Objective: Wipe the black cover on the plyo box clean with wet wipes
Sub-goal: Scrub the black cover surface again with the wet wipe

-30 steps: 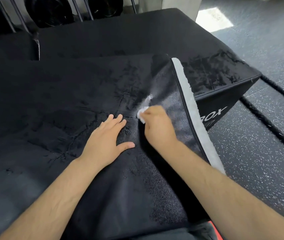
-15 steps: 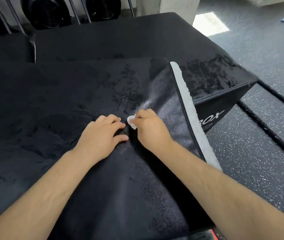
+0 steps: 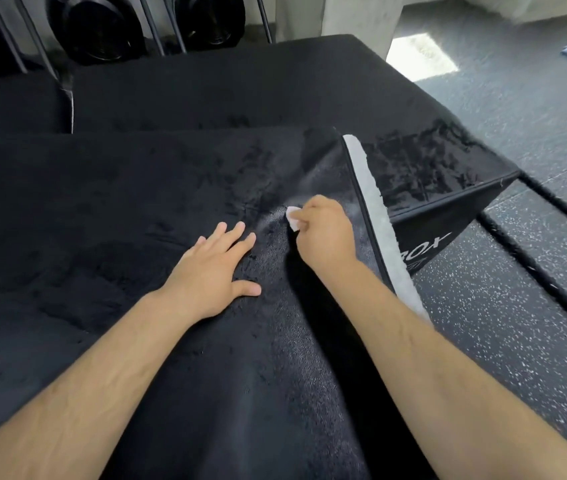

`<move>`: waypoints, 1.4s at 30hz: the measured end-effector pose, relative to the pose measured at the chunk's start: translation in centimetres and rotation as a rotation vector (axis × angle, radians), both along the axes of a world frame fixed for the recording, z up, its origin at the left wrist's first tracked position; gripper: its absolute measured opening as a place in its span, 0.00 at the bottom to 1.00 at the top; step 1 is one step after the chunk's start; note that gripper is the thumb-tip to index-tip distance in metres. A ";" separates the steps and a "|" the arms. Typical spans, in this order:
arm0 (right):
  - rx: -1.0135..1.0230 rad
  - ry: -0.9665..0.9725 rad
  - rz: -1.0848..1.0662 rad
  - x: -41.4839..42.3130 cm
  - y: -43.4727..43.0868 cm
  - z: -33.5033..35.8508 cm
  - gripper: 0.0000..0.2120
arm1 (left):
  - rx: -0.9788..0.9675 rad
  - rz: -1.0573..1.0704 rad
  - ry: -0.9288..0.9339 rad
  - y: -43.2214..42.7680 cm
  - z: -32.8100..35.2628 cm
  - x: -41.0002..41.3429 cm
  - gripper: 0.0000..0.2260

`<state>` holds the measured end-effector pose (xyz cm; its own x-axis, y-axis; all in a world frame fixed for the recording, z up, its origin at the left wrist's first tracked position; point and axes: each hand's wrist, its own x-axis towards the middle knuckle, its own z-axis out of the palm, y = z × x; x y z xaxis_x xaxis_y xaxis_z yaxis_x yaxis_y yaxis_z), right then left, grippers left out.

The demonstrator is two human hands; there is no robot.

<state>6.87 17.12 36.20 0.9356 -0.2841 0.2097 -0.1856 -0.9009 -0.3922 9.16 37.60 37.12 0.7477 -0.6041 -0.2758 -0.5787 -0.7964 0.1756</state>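
The black cover [image 3: 129, 230] lies spread over the plyo box [image 3: 448, 161], its right edge folded up so that a white strip [image 3: 377, 216] shows along it. The left hand [image 3: 211, 275] rests flat on the cover, fingers [image 3: 233, 233] straight and slightly spread. Just beside it, the right hand [image 3: 325, 235] has its fingers curled round a small white wet wipe [image 3: 292, 219], pressing it onto the cover. Speckled floor [image 3: 503, 327] lies to the right, and 2 weight plates [image 3: 102, 26] stand behind.
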 end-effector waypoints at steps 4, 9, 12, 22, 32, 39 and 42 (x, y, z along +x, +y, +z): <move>0.055 -0.038 0.120 -4.4 4.6 -1.0 0.10 | -0.001 0.000 -0.006 0.1 -0.3 -0.1 0.41; 0.027 -0.030 0.058 0.3 -0.6 -0.9 0.09 | -0.024 0.009 0.024 0.0 0.1 0.4 0.41; 0.034 -0.019 -0.005 1.1 -0.7 -0.7 0.10 | -0.023 0.016 0.042 0.1 0.1 -0.1 0.40; -0.005 -0.020 0.220 2.4 1.3 0.0 0.10 | 0.093 0.021 0.011 -1.7 3.6 4.6 0.41; -0.057 -0.021 0.251 3.3 1.5 0.3 0.12 | -0.041 0.077 0.105 -0.8 1.7 5.1 0.44; 0.017 -0.034 0.333 -0.1 4.0 -0.6 0.10 | -0.104 0.083 0.113 0.0 1.1 4.8 0.43; 0.012 -0.051 0.323 0.2 1.2 -0.2 0.13 | -0.094 0.089 0.119 -0.1 1.6 5.0 0.42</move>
